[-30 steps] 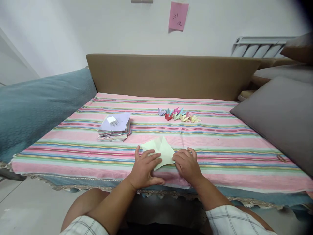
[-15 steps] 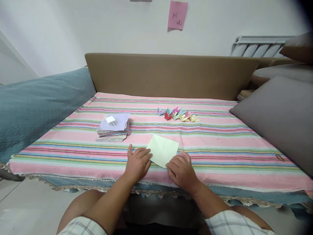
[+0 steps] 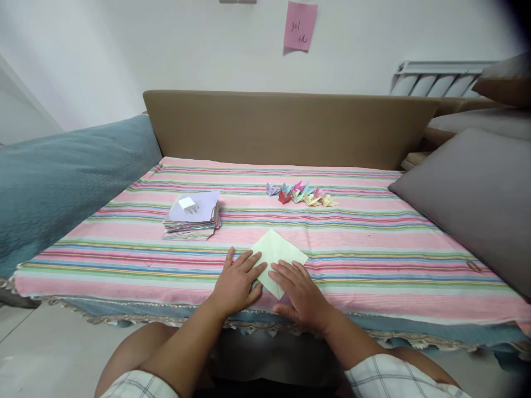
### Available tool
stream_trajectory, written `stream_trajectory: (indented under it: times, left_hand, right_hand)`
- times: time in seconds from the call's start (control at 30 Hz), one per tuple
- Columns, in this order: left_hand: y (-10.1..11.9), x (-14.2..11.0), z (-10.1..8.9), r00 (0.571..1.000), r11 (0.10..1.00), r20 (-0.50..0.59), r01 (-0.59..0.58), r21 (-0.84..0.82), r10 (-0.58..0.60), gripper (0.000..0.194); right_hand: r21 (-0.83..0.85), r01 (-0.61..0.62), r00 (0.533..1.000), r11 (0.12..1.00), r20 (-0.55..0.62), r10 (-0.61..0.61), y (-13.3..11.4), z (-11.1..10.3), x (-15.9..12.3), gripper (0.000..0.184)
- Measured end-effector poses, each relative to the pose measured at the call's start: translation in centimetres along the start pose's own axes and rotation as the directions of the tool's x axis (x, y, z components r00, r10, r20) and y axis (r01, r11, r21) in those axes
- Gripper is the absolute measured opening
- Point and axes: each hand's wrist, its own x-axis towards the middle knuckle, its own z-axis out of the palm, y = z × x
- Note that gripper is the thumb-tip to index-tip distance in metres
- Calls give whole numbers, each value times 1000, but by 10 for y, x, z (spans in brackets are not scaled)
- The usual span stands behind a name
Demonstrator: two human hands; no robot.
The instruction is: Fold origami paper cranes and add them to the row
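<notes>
A pale green square of paper (image 3: 274,246) with crease lines lies flat on the striped cloth, one corner pointing toward me. My left hand (image 3: 238,278) rests at its left edge, fingers spread and fingertips on the paper. Across the right half, my right hand (image 3: 299,290) lies with its fingers stretched out on the sheet and its thumb apart near the front corner. Parts of the paper's lower left and right are hidden under the fingers.
A stack of coloured paper sheets (image 3: 191,226) stands to the left, a white plug adapter (image 3: 188,204) on top. Several small folded paper cranes (image 3: 298,193) sit beyond the paper. A grey cushion (image 3: 468,193) leans at the right, and a brown backrest (image 3: 286,130) runs behind.
The paper has turned so that a corner now points toward me, and it has shifted slightly right and nearer. My right hand has gone from its edge to lying flat on it.
</notes>
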Motion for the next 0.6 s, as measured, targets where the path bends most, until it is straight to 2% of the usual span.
stream_trajectory:
  times: [0.1, 0.2, 0.43, 0.6]
  left_hand:
    - [0, 0, 0, 1000, 1000, -5, 1, 1, -1, 48]
    - [-1, 0, 1, 1000, 1000, -18, 2, -1, -2, 47]
    - [-6, 0, 3, 999, 999, -33, 38, 20, -37, 42]
    - [-11, -2, 0, 997, 995, -13, 74, 62, -73, 43]
  right_hand:
    - [-53, -50, 997, 997, 62, 53, 7, 1, -2, 75]
    - [-61, -115, 987, 992, 103, 121, 17, -3, -4, 80]
    - [-83, -283, 939, 956, 178, 294, 38, -17, -9, 76]
    - [-75, -343, 916, 936, 195, 351, 46, -22, -11, 67]
